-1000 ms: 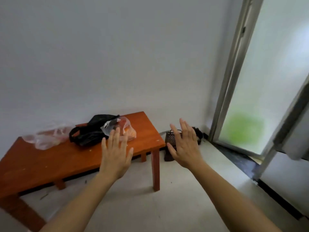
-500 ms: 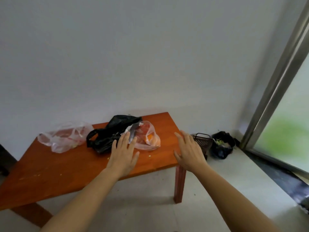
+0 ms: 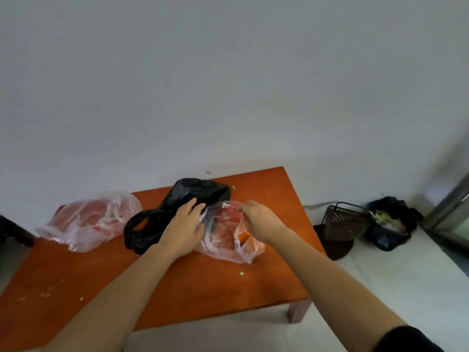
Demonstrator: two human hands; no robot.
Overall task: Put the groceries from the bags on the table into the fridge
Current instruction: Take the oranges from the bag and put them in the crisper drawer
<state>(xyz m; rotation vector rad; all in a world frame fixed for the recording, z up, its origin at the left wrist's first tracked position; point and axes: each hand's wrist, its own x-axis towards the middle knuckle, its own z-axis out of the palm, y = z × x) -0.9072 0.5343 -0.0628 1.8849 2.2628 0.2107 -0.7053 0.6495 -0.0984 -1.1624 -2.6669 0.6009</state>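
Both hands had come down from open air onto the clear plastic bag of red and orange produce (image 3: 228, 237) on the orange wooden table (image 3: 203, 288). The left hand (image 3: 184, 229) lay spread against its side; the right hand (image 3: 258, 219) pinched its rim. Unpacking appeared begun; no fridge was visible.

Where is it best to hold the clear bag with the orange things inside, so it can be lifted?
Probably by its gathered mouth, from above. The clear bag lies slumped on the wooden table with its loose opening turned up, where the left hand and right hand already meet it; the contents sag below.
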